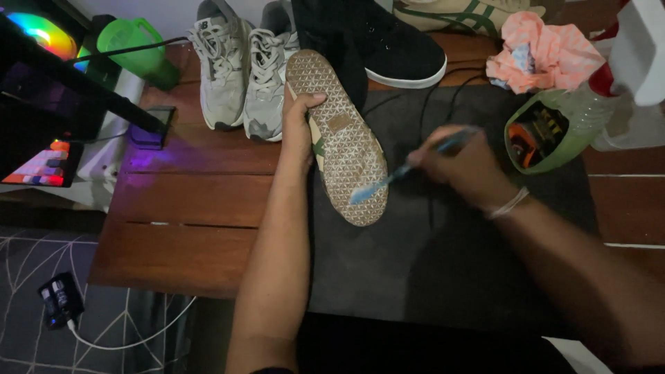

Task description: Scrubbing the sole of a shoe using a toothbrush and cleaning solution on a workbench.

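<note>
nearest the camera, two bare forearms reach up from the bottom edge over a dark mat (pixel 388 270) that lies on a brown wooden table (pixel 187 215). at about eight o'clock, down on the patterned floor, a small black device (pixel 60 299) sits with a white cable trailing from it.

the right hand (pixel 460 166), at roughly three o'clock of centre, is closed around a blue toothbrush (pixel 405 170) (a pale band circles that wrist); the brush looks blurred, and its bristled end seems to touch the lower part of the sole. the left hand (pixel 299 131) wraps around the edge of a shoe (pixel 341 138), thumb hooked over the rim near the toe. the shoe is held sole up at the middle of the view, tilted, its tan patterned sole facing the camera, with its heel end low over the mat.

further out at two o'clock, a green container (pixel 554 125) lies on its side, mouth toward the camera, with a crumpled orange-pink cloth (pixel 544 55) behind it. at eleven to twelve o'clock a pair of grey sneakers (pixel 242 69) stands side by side, and a black shoe (pixel 388 45) with a white sole sits just beside them. a green jug (pixel 135 45) stands at ten o'clock, near a dark lamp arm (pixel 76 83) and a glowing coloured light (pixel 41 34).
</note>
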